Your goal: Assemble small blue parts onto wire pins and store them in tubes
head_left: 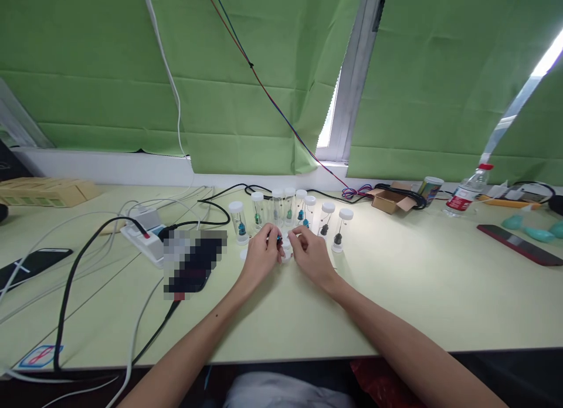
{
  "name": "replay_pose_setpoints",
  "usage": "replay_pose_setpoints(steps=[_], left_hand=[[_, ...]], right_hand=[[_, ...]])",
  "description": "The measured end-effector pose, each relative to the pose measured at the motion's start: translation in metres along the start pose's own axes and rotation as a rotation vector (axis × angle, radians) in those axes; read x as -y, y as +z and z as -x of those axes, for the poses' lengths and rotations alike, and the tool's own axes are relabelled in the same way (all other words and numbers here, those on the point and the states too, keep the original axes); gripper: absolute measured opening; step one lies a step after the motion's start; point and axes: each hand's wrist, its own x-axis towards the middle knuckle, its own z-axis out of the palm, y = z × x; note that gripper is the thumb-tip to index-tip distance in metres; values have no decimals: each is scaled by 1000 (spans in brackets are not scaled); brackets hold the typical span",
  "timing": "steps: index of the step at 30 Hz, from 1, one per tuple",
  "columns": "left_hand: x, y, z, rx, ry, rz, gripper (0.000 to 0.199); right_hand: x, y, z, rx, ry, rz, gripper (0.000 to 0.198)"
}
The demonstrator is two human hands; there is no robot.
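Observation:
My left hand [263, 248] is closed, its fingertips pinched round a small dark object with a hint of blue [278, 238], too small to name. Beside it, my right hand [311, 254] has its thumb and fingers curled together; what they hold, if anything, does not show. Small white round pieces [287, 254] lie on the table between the hands, partly hidden. Around and behind my hands stand several clear tubes with white caps, holding small blue, green or dark pieces: one tube [240, 223] is at the left and another [341, 231] at the right.
A blurred-out dark device [196, 267] and a white power strip [145, 241] with trailing cables lie at the left. At the right are an opened cardboard box [389, 198], a can [430, 190], a water bottle [467, 192] and a dark red phone-like slab [519, 245].

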Motion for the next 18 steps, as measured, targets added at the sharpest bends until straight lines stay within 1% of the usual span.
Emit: replay_pose_setpoints(steps=[4, 8, 13, 18], left_hand=[[1, 1, -1, 16, -7, -45, 26], [2, 2, -2, -12, 6, -85, 24], [1, 1, -3, 18, 48, -156, 26], [1, 0, -3, 16, 53, -200, 26]], right_hand=[[-1, -3, -3, -66, 19, -11, 20], [-1, -5, -4, -95, 20, -9, 19], [-6, -6, -6, -88, -4, 11, 20], [-13, -7, -8, -54, -53, 107, 17]])
